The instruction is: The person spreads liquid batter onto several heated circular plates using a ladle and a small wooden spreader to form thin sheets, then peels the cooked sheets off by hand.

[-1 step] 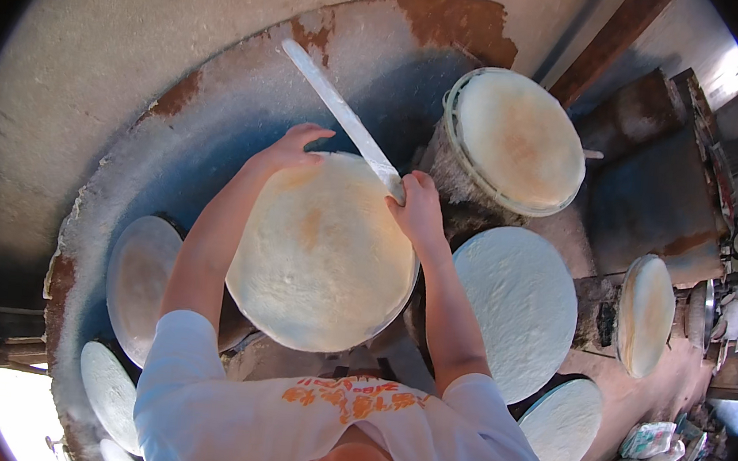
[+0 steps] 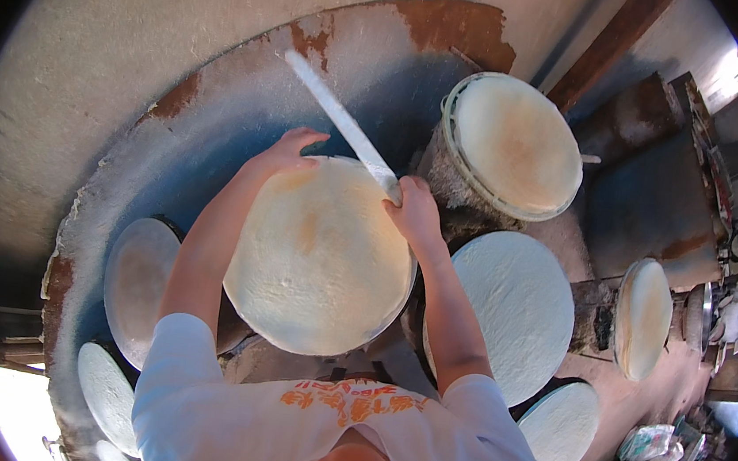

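Observation:
In front of me lies a large round pale flatbread (image 2: 321,261), lightly browned in the middle, over a dark round griddle that it mostly hides. My left hand (image 2: 291,147) is at its far left edge, the thumb touching the top and the fingers stretched apart beyond the rim. At the far right edge, my right hand (image 2: 415,208) is closed round the near end of a long, flat, whitish spatula (image 2: 340,117). Its blade points up and left, past the bread. How much of the spatula lies under the right fingers is hidden.
A light bucket (image 2: 441,153) topped with round flatbread (image 2: 515,147) stands far right. White-coated discs sit right (image 2: 510,320), lower right (image 2: 558,431) and lower left (image 2: 109,397); a browner disc (image 2: 139,288) is left. A curved, rusty-edged wall (image 2: 177,101) bounds the far side. Bags (image 2: 646,444) lie lower right.

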The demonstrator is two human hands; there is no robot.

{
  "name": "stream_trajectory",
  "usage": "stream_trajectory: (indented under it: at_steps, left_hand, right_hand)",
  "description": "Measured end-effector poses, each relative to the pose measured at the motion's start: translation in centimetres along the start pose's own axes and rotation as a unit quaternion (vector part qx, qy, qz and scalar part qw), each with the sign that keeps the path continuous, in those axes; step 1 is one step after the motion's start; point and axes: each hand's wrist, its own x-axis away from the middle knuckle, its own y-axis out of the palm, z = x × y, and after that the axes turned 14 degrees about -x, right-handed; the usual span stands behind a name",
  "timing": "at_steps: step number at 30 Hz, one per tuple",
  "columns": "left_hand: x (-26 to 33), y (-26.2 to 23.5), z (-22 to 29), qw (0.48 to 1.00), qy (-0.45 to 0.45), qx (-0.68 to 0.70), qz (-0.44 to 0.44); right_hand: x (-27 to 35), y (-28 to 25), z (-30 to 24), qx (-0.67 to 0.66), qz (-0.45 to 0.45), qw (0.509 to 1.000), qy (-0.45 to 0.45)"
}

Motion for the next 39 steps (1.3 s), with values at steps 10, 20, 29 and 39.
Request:
stream_trajectory:
  at_steps: [10,20,29,39]
  left_hand:
    - [4.7,-1.8,-3.0,0.966,0.003,0.252,-0.063]
    - [21.3,-8.2,4.1,0.965,0.106,0.195,0.136]
    - [36.6,-5.6,10.2,0.956,0.027,0.137,0.257]
    - [30.2,-13.6,24.4,0.974,0.069,0.062,0.208]
  right_hand:
    - [3.6,-0.9,-9.7,0.029,-0.056,0.989,-0.132]
    - [11.3,-5.3,-15.1,-0.101,-0.085,0.959,-0.249]
    - [19.7,-7.7,-20.0,-0.187,-0.184,0.946,-0.193]
    - [23.0,-16.4,-16.1,-0.230,0.071,0.971,-0.002]
